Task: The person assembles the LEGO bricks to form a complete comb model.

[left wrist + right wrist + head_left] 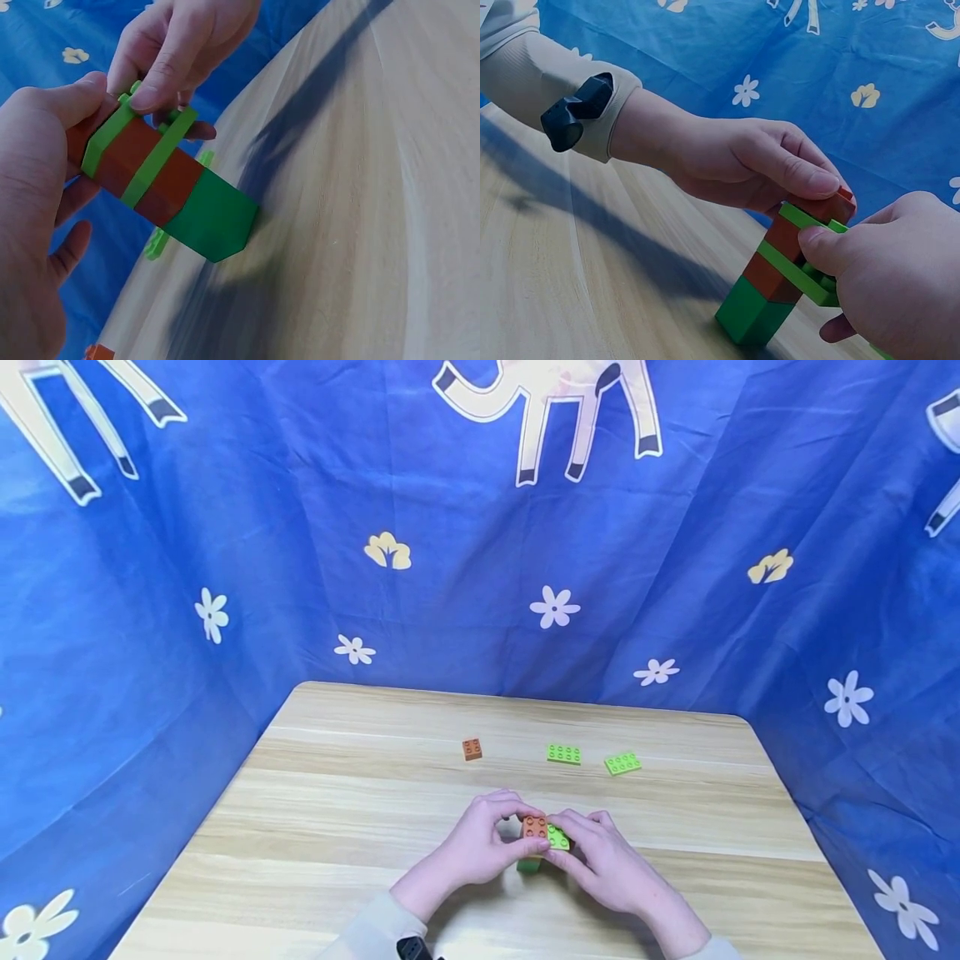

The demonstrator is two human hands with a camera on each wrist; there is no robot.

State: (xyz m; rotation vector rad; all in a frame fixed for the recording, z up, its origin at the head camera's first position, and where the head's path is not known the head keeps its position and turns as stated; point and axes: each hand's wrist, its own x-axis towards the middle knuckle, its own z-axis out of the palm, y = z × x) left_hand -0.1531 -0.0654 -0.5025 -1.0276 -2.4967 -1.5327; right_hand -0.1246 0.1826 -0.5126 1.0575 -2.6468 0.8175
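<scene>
A tower of toy building bricks stands between both hands, with a dark green brick at its base. Above that, orange-brown bricks alternate with light green plates. My left hand pinches the top orange-brown brick between thumb and fingers. On the other side, my right hand grips the upper light green plate, which juts out to the right. Its thumb lies on that plate's edge in the right wrist view. The lower light green plate also sticks out, beneath the right hand.
Farther back on the wooden table lie a loose orange-brown brick and two light green plates, one nearer the middle and another to its right. Blue patterned cloth hangs around the table.
</scene>
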